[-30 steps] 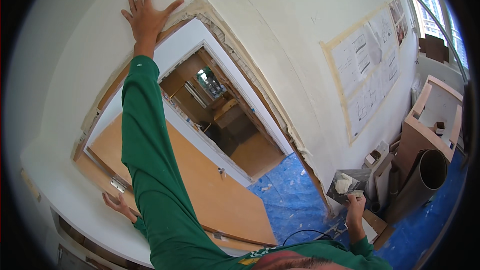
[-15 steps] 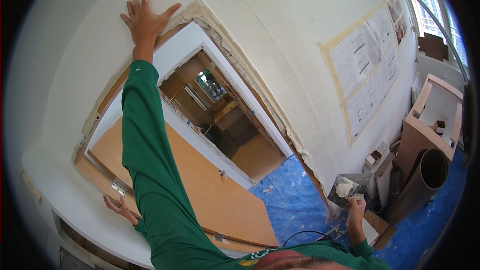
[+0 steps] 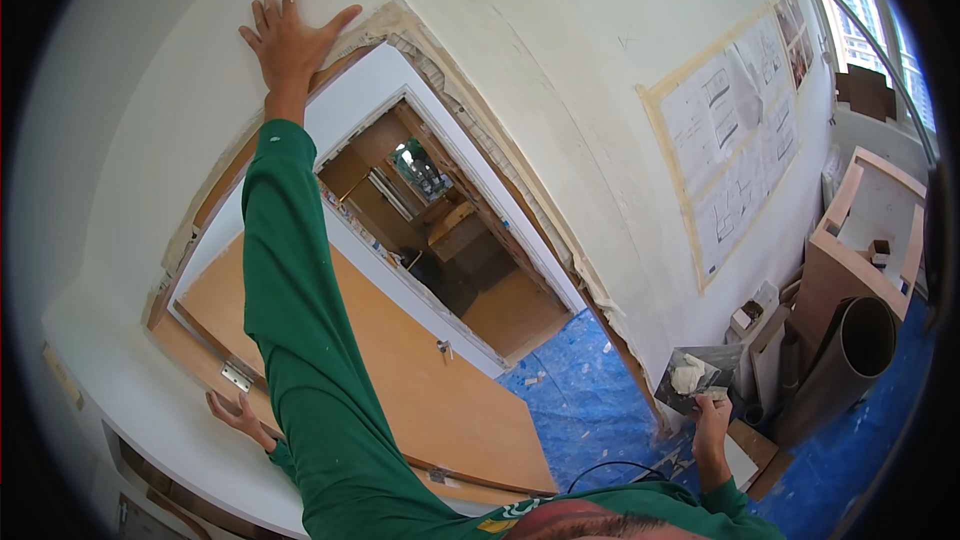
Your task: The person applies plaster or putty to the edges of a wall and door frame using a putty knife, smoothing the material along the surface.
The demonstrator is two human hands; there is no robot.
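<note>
My left hand (image 3: 293, 48) lies flat on the white wall (image 3: 520, 0), fingers spread, just above the top corner of a white door frame (image 3: 350, 100). Ragged beige filler (image 3: 440, 70) runs along the frame's outer edge. Low on the right, my right hand (image 3: 711, 435) is closed on a dark grey square hawk (image 3: 674, 399) that carries a white lump of plaster (image 3: 688, 374). Its fingertips press on the hawk's near edge. Another person's hand (image 3: 240, 417), in a green cuff, is spread beside the hinge (image 3: 237, 375); my left arm hides the rest of them.
An orange-brown wooden door (image 3: 440, 360) stands below my left arm. Blue sheeting (image 3: 560, 380) covers the floor. On the right are a large brown tube (image 3: 865, 340), a wooden cabinet-like piece (image 3: 850, 265) and small boxes. Taped drawings (image 3: 735, 130) hang on the wall.
</note>
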